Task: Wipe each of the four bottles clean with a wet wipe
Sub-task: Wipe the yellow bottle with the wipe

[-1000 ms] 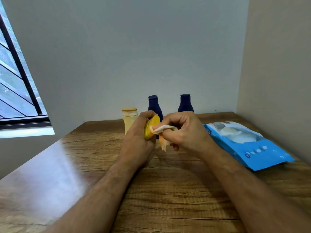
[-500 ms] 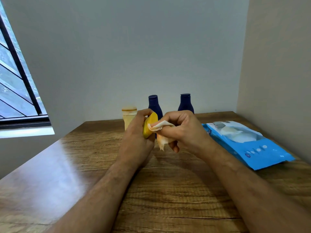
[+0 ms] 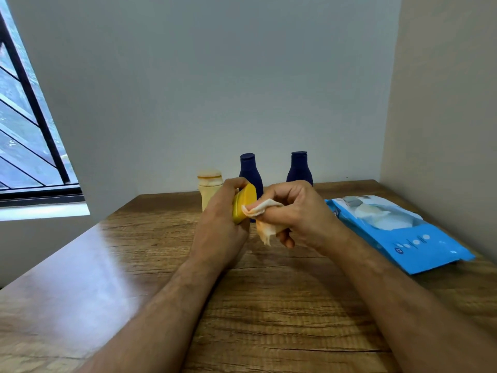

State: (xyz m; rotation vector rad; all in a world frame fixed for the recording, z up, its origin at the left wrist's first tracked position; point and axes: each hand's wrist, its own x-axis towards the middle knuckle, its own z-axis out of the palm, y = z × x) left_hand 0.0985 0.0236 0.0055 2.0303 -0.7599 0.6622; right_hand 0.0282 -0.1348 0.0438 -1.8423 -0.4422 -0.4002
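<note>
My left hand (image 3: 219, 224) grips a yellow bottle (image 3: 243, 203) above the table; only its yellow end shows past my fingers. My right hand (image 3: 295, 211) pinches a crumpled wet wipe (image 3: 262, 211) and presses it against that yellow end. Behind my hands, near the wall, stand a cream bottle (image 3: 208, 187) and two dark blue bottles, one (image 3: 250, 170) in the middle and one (image 3: 299, 168) to the right. My hands hide their lower parts.
A blue pack of wet wipes (image 3: 419, 243) lies on the wooden table (image 3: 269, 305) at the right, its flap open. Walls close the back and right sides. A barred window (image 3: 24, 146) is at the left.
Both hands with the yellow bottle and wipe have risen slightly. The wipe has shifted a little over the yellow end. The standing bottles have not moved.
</note>
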